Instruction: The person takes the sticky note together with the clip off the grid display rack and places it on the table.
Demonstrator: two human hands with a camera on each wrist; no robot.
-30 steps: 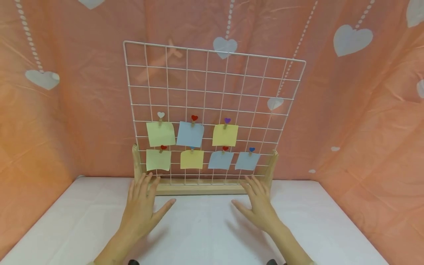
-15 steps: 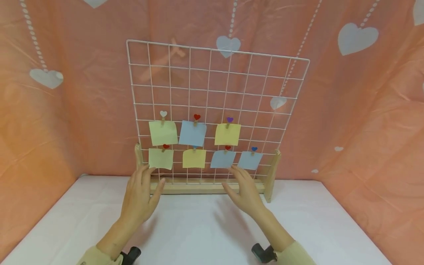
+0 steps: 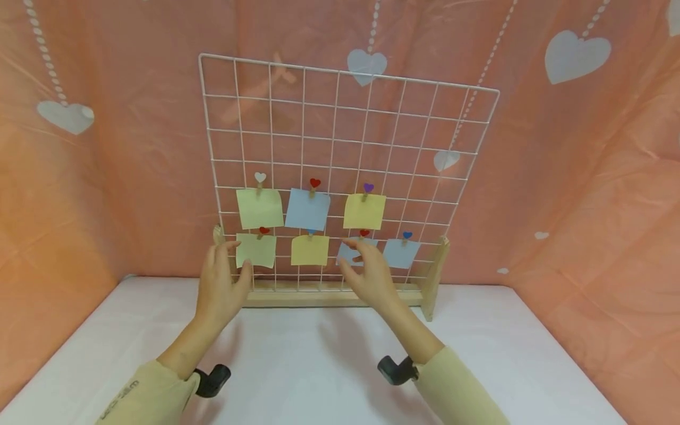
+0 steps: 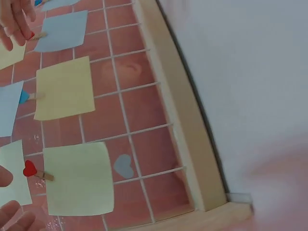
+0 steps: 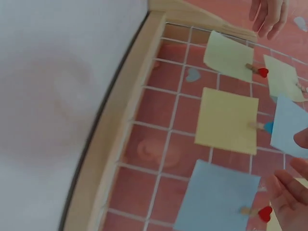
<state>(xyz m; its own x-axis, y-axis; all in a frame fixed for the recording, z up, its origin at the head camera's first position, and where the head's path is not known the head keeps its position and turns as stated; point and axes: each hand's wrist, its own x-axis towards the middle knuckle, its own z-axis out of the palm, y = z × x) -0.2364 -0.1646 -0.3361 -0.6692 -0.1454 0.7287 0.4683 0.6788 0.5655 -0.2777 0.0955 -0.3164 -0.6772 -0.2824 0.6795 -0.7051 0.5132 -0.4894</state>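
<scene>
Head view: a blue note (image 3: 350,252) clipped by a red-heart peg (image 3: 363,234) in the lower row of the wire grid (image 3: 340,118) is met directly ahead by the right hand (image 3: 366,274), whose fingers are loosely spread at the note's top edge, a firm pinch not being discernible. The left hand (image 3: 220,283), also relaxed and holding nothing, is raised at the green note (image 3: 256,249) near the grid's left post, farther from the blue note. The grid is held upright in a wooden base (image 3: 329,293) at the back of a white table (image 3: 319,366), before a pink heart-printed curtain (image 3: 584,177).
</scene>
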